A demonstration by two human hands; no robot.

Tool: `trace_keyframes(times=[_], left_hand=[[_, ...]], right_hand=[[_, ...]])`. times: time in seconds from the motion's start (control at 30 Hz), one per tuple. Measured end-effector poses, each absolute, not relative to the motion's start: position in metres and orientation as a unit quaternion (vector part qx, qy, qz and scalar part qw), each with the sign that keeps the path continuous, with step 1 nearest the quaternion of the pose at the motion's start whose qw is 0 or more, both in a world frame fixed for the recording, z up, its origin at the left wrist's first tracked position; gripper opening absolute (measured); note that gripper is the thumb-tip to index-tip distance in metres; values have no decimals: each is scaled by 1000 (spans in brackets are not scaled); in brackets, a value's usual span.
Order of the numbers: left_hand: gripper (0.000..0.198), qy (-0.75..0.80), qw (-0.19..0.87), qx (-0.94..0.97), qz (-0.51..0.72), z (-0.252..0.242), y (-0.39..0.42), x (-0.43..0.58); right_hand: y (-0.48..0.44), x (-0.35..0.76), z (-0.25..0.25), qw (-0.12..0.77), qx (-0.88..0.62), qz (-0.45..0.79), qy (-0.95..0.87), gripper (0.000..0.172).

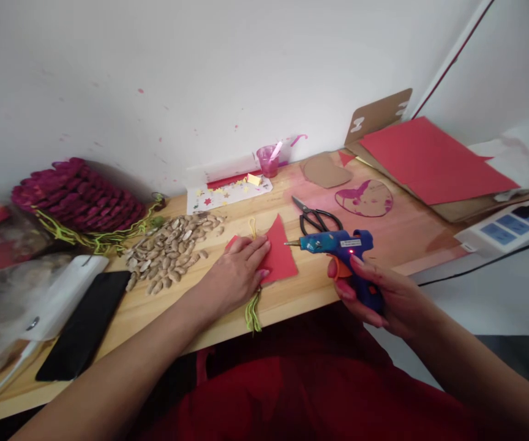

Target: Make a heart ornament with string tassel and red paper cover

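Observation:
My right hand (375,291) is wrapped round the handle of a blue glue gun (338,243) with an orange trigger and a lit red light. Its metal nozzle points left, close to a red paper piece (283,254) on the table. My left hand (239,272) lies on that paper, fingers stretched out, pressing on its left part. A yellow loop (252,228) sticks out above my left fingers, and a yellow-green tassel (253,313) hangs below at the table's front edge. What lies under the palm is hidden.
Peanut shells (172,248), a purple shell-like stack (76,196) and a black phone (85,324) are left. Black scissors (315,217), a heart-shaped cardboard (364,198) and a purple cup (268,160) stand behind. Red sheets (434,159) and a power strip (503,231) are right.

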State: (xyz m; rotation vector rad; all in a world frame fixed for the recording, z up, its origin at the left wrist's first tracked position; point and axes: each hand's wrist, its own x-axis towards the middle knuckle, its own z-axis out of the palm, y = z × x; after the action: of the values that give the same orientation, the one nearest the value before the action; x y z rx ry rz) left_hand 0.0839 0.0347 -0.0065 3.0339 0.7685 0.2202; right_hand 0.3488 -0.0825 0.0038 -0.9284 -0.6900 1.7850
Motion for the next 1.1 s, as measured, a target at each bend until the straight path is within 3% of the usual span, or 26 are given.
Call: trace_keyframes(times=[0.73,1.1], left_hand=[[60,311,120,938,99,-5,37,81],[51,253,-24,966,52,-7,30,85]], right_hand=[[-86,352,-5,515,-375,747,-192,28],[-91,352,-5,515,-367,752,-184,26]])
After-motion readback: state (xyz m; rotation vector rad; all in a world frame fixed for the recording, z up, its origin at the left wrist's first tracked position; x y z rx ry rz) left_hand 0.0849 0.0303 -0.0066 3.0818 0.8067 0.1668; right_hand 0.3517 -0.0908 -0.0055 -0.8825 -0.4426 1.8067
